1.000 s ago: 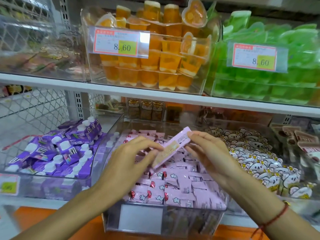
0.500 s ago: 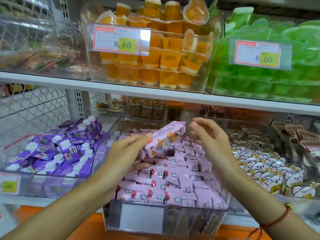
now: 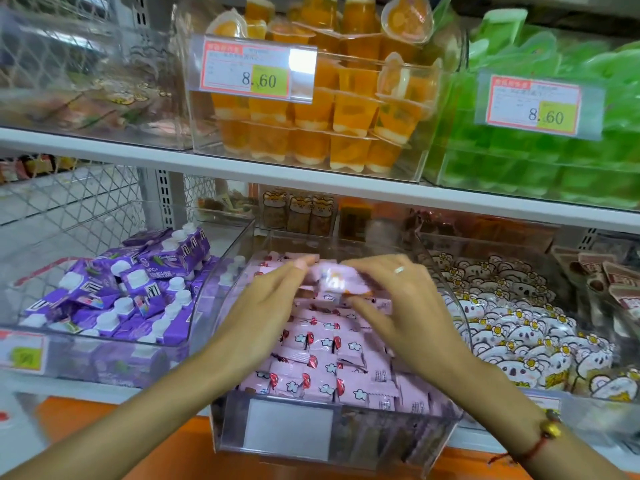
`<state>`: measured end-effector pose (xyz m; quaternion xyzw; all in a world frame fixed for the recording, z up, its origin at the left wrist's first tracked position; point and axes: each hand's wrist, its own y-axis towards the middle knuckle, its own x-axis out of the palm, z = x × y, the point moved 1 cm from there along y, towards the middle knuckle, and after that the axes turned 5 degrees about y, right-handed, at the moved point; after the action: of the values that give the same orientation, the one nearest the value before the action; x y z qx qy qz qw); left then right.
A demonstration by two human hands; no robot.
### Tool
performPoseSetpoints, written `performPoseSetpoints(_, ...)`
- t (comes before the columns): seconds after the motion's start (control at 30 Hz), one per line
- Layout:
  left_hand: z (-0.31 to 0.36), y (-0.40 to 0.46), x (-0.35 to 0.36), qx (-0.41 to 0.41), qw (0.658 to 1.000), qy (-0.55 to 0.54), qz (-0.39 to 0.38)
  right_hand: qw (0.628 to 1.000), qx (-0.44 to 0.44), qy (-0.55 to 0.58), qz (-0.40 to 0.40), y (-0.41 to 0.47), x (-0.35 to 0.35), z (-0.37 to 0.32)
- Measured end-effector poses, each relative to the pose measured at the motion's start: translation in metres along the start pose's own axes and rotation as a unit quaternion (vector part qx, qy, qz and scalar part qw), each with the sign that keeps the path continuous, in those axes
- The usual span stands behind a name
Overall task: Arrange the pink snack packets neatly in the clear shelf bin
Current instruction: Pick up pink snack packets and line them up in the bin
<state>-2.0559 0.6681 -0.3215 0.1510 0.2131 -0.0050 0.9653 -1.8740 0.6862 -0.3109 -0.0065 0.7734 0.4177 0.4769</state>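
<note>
A clear shelf bin (image 3: 346,445) on the lower shelf holds several pink snack packets (image 3: 322,368) lying in rows. One pink packet (image 3: 334,282) is held low over the back of the pile, blurred by motion. My left hand (image 3: 263,313) touches its left end with extended fingers. My right hand (image 3: 391,306) pinches its right side between thumb and fingers, and wears a ring. Both hands are inside the bin, over the rear rows.
A bin of purple drink cartons (image 3: 114,292) stands to the left, and a bin of white koala packets (image 3: 526,323) to the right. The upper shelf (image 3: 311,174) overhangs close above, carrying orange jelly cups (image 3: 322,116) and green jelly cups (image 3: 554,150).
The packet has gone from raised and tilted between my hands down onto the back of the pile. Both hands have moved forward and closer together, deeper into the bin.
</note>
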Motion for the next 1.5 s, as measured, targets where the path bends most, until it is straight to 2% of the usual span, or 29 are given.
performPoseSetpoints(0.07, -0.009, 0.001, 0.0, 0.042, 0.987, 0.149, -0.03, 0.996, 0.067, 0.011, 0.054, 0.003, -0.003, 0.013)
performPoseSetpoints(0.13, -0.017, 0.002, 0.002, 0.083, 0.959, 0.265, -0.058, 0.989, 0.118, 0.016, 0.088, 0.008, -0.006, 0.021)
performPoseSetpoints(0.23, -0.026, 0.004, 0.007, 0.139, 0.912, 0.374, -0.096, 0.974, 0.187, 0.105, 0.074, 0.014, -0.004, 0.023)
performPoseSetpoints(0.33, -0.035, 0.006, 0.009, 0.121, 0.883, 0.436, -0.123, 0.926, 0.295, 0.235, 0.03, 0.024, 0.008, 0.02)
performPoseSetpoints(0.4, -0.037, 0.006, 0.01, 0.104, 0.877, 0.451, -0.126, 0.897, 0.35, 0.269, 0.003, 0.031, 0.019, 0.019)
performPoseSetpoints(0.47, -0.037, 0.004, 0.009, 0.108, 0.881, 0.447, -0.108, 0.889, 0.37, 0.268, -0.018, 0.034, 0.029, 0.018)
performPoseSetpoints(0.57, -0.035, 0.002, 0.007, 0.133, 0.888, 0.434, -0.075, 0.913, 0.341, 0.221, -0.041, 0.037, 0.03, 0.024)
performPoseSetpoints(0.7, -0.033, 0.0, 0.006, 0.141, 0.896, 0.418, -0.056, 0.916, 0.262, 0.265, -0.151, 0.042, 0.012, 0.04)
performPoseSetpoints(0.8, -0.031, -0.001, 0.006, 0.148, 0.899, 0.409, -0.047, 0.935, 0.203, 0.214, -0.198, 0.048, 0.006, 0.046)
performPoseSetpoints(0.9, -0.031, -0.001, 0.006, 0.152, 0.901, 0.404, -0.042, 0.971, 0.15, 0.113, -0.148, 0.056, 0.006, 0.044)
performPoseSetpoints(1.0, -0.03, -0.001, 0.007, 0.148, 0.903, 0.402, -0.039, 0.99, 0.114, 0.039, -0.077, 0.055, 0.01, 0.04)
performPoseSetpoints(1.07, -0.03, -0.001, 0.007, 0.146, 0.902, 0.404, -0.039, 0.992, 0.1, 0.006, -0.078, 0.048, 0.019, 0.035)
performPoseSetpoints(1.17, -0.029, -0.001, 0.007, 0.145, 0.902, 0.405, -0.043, 0.981, 0.11, -0.017, -0.162, 0.039, 0.032, 0.034)
performPoseSetpoints(1.23, -0.03, -0.002, 0.006, 0.143, 0.904, 0.4, -0.047, 0.97, 0.118, 0.007, -0.211, 0.037, 0.033, 0.037)
performPoseSetpoints(1.33, -0.031, 0.0, 0.006, 0.145, 0.904, 0.399, -0.046, 0.968, 0.141, 0.054, -0.202, 0.036, 0.031, 0.038)
performPoseSetpoints(1.5, -0.03, 0.002, 0.006, 0.151, 0.905, 0.397, -0.032, 0.967, 0.085, -0.013, -0.238, 0.027, 0.037, 0.034)
